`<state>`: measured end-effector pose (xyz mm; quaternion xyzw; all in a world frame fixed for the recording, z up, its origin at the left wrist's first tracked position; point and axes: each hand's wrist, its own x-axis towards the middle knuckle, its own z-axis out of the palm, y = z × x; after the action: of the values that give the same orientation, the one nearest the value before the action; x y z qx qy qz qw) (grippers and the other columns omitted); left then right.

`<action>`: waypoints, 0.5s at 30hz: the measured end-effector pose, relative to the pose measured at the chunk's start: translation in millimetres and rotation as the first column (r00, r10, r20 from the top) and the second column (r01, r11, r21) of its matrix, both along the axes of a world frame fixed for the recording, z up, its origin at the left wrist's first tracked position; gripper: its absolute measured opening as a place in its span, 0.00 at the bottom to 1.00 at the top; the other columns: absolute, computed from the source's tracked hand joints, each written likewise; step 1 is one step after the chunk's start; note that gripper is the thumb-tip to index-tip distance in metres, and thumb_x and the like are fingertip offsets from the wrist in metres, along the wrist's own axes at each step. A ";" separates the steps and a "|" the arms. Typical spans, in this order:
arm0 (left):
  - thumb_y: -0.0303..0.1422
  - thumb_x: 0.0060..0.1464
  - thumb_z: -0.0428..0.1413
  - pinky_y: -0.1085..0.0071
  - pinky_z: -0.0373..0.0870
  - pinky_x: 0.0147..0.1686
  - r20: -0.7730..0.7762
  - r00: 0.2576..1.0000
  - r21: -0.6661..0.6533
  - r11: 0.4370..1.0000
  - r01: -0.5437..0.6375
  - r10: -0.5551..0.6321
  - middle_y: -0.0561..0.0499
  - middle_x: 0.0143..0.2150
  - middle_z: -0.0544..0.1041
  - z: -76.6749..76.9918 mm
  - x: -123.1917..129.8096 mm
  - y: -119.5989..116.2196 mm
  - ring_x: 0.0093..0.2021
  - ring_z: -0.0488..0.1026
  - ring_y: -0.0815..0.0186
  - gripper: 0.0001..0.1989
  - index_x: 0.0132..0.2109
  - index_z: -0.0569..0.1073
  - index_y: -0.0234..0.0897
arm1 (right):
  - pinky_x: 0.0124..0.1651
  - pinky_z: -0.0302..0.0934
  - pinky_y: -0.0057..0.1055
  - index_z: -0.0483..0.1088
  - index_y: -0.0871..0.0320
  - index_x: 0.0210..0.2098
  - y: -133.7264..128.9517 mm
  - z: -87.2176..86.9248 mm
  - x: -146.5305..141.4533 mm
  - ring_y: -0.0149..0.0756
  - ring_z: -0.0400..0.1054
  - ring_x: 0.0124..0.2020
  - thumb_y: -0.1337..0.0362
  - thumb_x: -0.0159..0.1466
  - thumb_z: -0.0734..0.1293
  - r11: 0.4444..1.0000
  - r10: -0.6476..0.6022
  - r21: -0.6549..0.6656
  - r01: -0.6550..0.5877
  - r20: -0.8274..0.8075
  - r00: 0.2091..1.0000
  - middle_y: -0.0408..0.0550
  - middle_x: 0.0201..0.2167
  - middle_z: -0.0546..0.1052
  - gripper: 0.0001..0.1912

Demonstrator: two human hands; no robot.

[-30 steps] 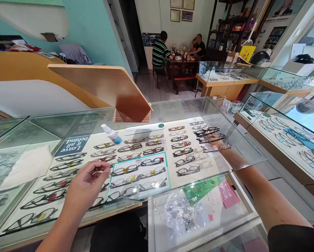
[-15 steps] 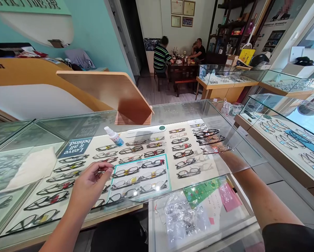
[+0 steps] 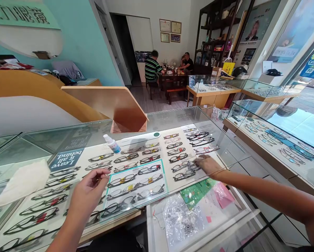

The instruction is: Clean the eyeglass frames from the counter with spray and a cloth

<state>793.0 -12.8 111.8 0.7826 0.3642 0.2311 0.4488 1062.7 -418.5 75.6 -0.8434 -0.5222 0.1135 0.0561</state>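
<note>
Your right hand (image 3: pixel 208 166) had come back from the far-right rows of eyeglasses to the nearer part of the glass display case (image 3: pixel 170 114). The blurred, dark-rimmed eyeglasses (image 3: pixel 191 166) lay just beyond its fingertips, on the left side; blur hid whether they touched, so you could not tell if it gripped anything or how far its fingers had opened. Your right forearm reached in almost level from the right, palm down. Your left hand (image 3: pixel 90 185) was bent at the wrist, its fingers curled and thumb and index fingertips pinched together just left of the teal-bordered rectangular card (image 3: pixel 164 172); anything thin between them was too small to tell. Behind the card leaned a white plastic spray bottle (image 3: pixel 112 144), while a soft, wrinkled white cloth (image 3: pixel 23 183) lay at left and a shiny, crinkled clear plastic bag (image 3: pixel 176 218) nearer you.
</note>
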 end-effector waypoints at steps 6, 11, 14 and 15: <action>0.52 0.46 0.66 0.67 0.69 0.39 0.072 0.997 -0.024 0.999 0.037 -0.036 0.47 0.43 0.80 -3.3 -0.1 2.4 0.42 0.75 0.58 0.23 0.43 0.78 0.40 | 0.64 0.68 0.39 0.82 0.54 0.54 -18.9 36.0 -102.5 0.44 0.76 0.58 0.69 0.72 0.66 0.935 0.350 0.163 -0.315 -0.275 0.895 0.51 0.58 0.85 0.16; 0.51 0.48 0.66 0.64 0.71 0.44 0.101 0.993 -0.051 0.997 0.063 -0.057 0.47 0.44 0.81 -11.8 0.2 11.0 0.45 0.77 0.56 0.22 0.44 0.79 0.41 | 0.69 0.63 0.40 0.78 0.53 0.61 -4.5 130.3 -98.0 0.42 0.73 0.63 0.65 0.78 0.59 0.870 0.407 0.381 -0.313 -0.197 0.892 0.51 0.63 0.81 0.20; 0.49 0.49 0.67 0.63 0.73 0.46 0.124 0.989 -0.049 0.995 0.088 -0.081 0.47 0.46 0.82 -14.5 -0.3 14.1 0.46 0.77 0.55 0.21 0.44 0.79 0.41 | 0.69 0.61 0.49 0.79 0.54 0.62 14.2 165.2 -33.3 0.49 0.69 0.65 0.66 0.78 0.59 0.923 0.203 0.303 -0.235 0.133 0.970 0.49 0.66 0.79 0.21; 0.49 0.49 0.67 0.62 0.73 0.46 0.128 0.988 -0.049 0.994 0.093 -0.087 0.47 0.46 0.82 -14.5 -0.3 14.3 0.46 0.78 0.55 0.20 0.44 0.79 0.41 | 0.68 0.61 0.51 0.80 0.54 0.61 20.5 169.1 -7.3 0.52 0.69 0.65 0.65 0.78 0.60 0.951 0.125 0.249 -0.183 0.231 0.965 0.49 0.67 0.79 0.20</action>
<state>792.7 1.5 97.2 0.7695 0.3057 0.2494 0.5022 1055.4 -398.0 244.7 -0.7918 -0.6001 -0.0449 0.1043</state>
